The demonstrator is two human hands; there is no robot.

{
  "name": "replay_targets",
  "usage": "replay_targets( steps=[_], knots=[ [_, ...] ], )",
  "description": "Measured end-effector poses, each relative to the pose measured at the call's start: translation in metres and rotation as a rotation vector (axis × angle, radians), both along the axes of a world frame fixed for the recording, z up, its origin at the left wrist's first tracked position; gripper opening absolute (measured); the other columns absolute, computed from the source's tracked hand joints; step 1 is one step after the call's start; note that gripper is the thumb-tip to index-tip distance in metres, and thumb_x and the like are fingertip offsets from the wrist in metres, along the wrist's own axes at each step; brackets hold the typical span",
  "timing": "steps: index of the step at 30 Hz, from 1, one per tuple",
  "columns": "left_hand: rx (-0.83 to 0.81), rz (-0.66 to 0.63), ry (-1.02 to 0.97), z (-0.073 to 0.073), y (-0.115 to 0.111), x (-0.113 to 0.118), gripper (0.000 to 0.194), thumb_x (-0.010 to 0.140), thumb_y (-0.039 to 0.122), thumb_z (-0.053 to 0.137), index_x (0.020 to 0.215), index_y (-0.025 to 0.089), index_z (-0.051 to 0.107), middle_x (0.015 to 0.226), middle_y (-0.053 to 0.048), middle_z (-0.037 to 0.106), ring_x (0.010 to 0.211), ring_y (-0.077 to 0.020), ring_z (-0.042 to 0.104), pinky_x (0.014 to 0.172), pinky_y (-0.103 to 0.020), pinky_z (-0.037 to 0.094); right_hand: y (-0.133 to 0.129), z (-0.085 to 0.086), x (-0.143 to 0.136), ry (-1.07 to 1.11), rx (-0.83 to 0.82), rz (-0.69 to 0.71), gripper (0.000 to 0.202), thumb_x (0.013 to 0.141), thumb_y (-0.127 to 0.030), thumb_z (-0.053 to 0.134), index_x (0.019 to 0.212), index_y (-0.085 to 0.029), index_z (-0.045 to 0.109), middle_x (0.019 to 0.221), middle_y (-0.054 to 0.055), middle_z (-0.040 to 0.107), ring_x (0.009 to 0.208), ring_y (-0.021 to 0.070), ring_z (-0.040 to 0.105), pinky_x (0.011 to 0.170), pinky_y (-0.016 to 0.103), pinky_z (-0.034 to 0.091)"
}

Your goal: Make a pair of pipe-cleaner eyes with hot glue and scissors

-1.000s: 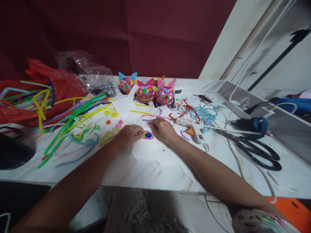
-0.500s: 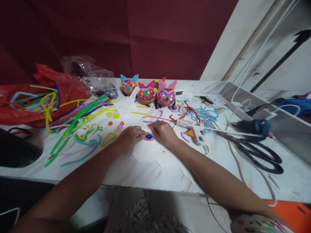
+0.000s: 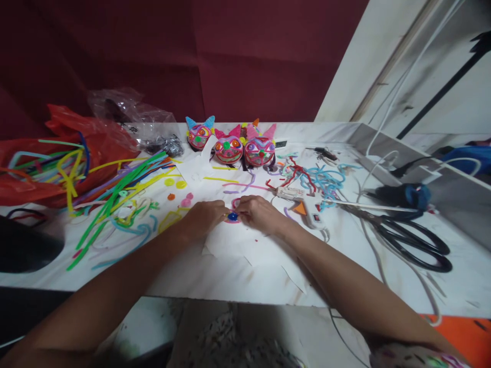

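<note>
Between my hands, over white paper [image 3: 245, 250], is a small eye-shaped pipe-cleaner piece [image 3: 232, 217] with a shiny blue centre and a pink edge. My left hand [image 3: 203, 219] is closed, its fingertips pinching the piece's left side. My right hand [image 3: 258, 213] is also closed, with thumb and fingers pressed at its right side. A pink strand [image 3: 235, 202] curves up behind the piece near my right fingertips; where its end lies is hidden.
Several cat-faced pipe-cleaner balls [image 3: 228, 149] stand at the back. Loose pipe cleaners [image 3: 115, 199] and a red plastic bag [image 3: 103, 133] lie left. A glue gun [image 3: 312, 214], black-handled scissors [image 3: 406, 237] and tangled blue pipe-cleaner scraps [image 3: 322, 179] are to the right.
My right fingers have come in over the piece's right end, and a pink strand now curves up behind it. My left hand still grips the left side. The view has shifted slightly.
</note>
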State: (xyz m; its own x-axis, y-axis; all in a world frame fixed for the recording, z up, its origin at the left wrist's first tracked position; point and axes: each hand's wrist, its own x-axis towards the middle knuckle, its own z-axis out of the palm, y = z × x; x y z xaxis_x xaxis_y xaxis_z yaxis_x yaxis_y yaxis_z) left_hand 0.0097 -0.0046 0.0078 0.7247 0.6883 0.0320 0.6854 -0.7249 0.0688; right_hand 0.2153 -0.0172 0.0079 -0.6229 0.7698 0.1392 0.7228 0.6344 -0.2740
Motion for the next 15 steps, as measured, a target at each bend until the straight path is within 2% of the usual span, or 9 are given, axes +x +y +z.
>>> replay_targets(
  steps=[11, 15],
  knots=[
    [0.099, -0.061, 0.09, 0.0, -0.002, 0.001, 0.016, 0.096, 0.016, 0.055, 0.101, 0.018, 0.07, 0.09, -0.002, 0.067, 0.077, -0.0179, 0.066, 0.056, -0.027, 0.039, 0.001, -0.006, 0.001, 0.062, 0.036, 0.022, 0.025, 0.083, -0.003, 0.058, 0.086, -0.017, 0.078, 0.092, 0.007, 0.071, 0.085, 0.0178, 0.065, 0.075, 0.025, 0.044],
    [0.178, -0.08, 0.053, -0.011, 0.002, -0.003, 0.014, 0.095, 0.018, 0.056, 0.096, 0.019, 0.07, 0.085, -0.001, 0.067, 0.073, -0.0155, 0.066, 0.052, -0.026, 0.036, 0.002, -0.004, 0.003, 0.085, 0.047, -0.031, 0.025, 0.088, -0.005, 0.055, 0.088, -0.017, 0.078, 0.089, 0.007, 0.071, 0.086, 0.0181, 0.065, 0.077, 0.025, 0.045]
  ],
)
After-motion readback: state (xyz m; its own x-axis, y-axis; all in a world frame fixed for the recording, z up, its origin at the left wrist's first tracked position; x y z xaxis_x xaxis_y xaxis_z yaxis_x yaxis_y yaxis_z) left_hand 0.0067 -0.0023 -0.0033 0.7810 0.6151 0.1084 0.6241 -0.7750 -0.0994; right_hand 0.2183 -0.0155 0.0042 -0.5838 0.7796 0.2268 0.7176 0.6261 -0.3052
